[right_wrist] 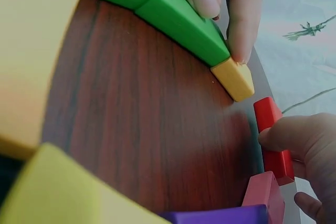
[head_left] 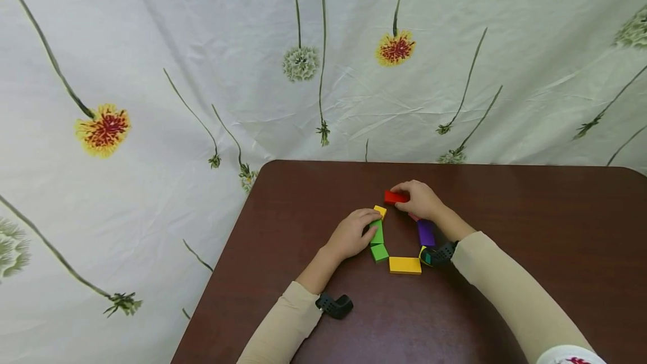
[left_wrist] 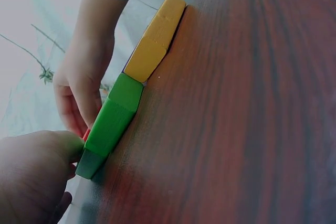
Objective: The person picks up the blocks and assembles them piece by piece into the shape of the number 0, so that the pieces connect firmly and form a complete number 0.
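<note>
My right hand [head_left: 418, 200] pinches a red block [head_left: 395, 197] at the far end of a ring of blocks, with the thumb on its inner face in the right wrist view. One end of it lies close to a pink block [right_wrist: 265, 195]. On the left side of the ring, my left hand [head_left: 352, 233] touches the blocks with fingers extended. One fingertip rests against a small yellow block [right_wrist: 234, 78], and another finger lies over the long green block [right_wrist: 184, 22]. A gap separates the red block from the small yellow block.
A shorter green block [head_left: 379, 253], a wide yellow block [head_left: 405, 265] and a purple block [head_left: 426, 233] form more of the ring. Another yellow block [right_wrist: 68, 192] sits near the right wrist strap. The brown table [head_left: 283, 229] ends at a flower-print cloth [head_left: 242, 44].
</note>
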### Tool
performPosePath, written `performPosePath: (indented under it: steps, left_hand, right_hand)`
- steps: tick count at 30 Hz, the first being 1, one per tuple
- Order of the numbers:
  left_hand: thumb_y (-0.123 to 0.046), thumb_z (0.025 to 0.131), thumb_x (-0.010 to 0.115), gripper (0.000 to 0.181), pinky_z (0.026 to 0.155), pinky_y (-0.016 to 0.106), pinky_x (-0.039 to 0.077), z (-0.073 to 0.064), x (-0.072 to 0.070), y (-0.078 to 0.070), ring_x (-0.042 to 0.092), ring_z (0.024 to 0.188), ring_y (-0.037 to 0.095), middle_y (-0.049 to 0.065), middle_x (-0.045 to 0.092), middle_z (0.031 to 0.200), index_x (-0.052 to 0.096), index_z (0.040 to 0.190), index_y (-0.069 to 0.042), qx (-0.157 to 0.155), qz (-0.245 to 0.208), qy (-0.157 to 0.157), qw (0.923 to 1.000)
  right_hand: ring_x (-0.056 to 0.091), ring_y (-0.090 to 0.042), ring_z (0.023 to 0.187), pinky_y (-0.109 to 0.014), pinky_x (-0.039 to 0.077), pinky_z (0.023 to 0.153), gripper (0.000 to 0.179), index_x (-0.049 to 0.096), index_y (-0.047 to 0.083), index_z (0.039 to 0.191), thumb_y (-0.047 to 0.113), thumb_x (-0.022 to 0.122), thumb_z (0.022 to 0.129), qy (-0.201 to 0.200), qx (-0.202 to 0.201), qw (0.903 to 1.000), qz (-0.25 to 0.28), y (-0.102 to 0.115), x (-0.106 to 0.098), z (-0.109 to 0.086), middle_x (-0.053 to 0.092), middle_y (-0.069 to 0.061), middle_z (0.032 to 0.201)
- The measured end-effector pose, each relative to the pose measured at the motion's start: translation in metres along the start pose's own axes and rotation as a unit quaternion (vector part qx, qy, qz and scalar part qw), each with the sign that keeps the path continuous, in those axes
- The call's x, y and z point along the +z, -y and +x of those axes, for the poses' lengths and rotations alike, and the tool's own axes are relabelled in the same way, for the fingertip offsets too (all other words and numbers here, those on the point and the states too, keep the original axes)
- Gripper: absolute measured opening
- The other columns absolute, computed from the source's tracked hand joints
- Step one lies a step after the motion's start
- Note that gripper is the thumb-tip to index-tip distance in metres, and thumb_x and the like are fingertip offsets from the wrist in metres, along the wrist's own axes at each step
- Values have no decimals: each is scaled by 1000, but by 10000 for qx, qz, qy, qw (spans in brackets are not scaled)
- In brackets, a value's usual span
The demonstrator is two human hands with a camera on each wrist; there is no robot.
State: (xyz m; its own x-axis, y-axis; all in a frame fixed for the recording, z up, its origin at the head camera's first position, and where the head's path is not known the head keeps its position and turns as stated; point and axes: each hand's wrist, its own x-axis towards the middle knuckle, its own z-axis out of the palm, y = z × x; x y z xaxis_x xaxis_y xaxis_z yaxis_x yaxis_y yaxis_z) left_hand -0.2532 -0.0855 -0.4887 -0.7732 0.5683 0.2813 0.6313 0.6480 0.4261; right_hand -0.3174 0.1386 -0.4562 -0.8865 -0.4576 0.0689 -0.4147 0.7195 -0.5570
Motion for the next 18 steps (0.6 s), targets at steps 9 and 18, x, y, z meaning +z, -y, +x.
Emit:
performPosePath:
  steps: [9, 18]
  left_hand:
    - [-15, 99, 57, 31, 105, 37, 40, -1, -3, -2, 49, 128, 24, 9, 58, 132, 63, 128, -6, -23, -109, -21, 9999]
    - [-15, 99, 57, 32, 104, 37, 40, -2, -3, -3, 49, 128, 24, 9, 58, 132, 63, 129, -6, -59, -119, -2, 9999]
  right_hand:
    - [56, -29, 91, -43, 48, 78, 35, 67, -2, 120, 9, 71, 87, 21, -166, 9998, 67, -1, 4, -4, 65, -18, 113]
    - [57, -30, 96, -45, 49, 82, 35, 67, -1, 119, 8, 70, 86, 0, -219, 9996, 170, -8, 9, -8, 66, -17, 114]
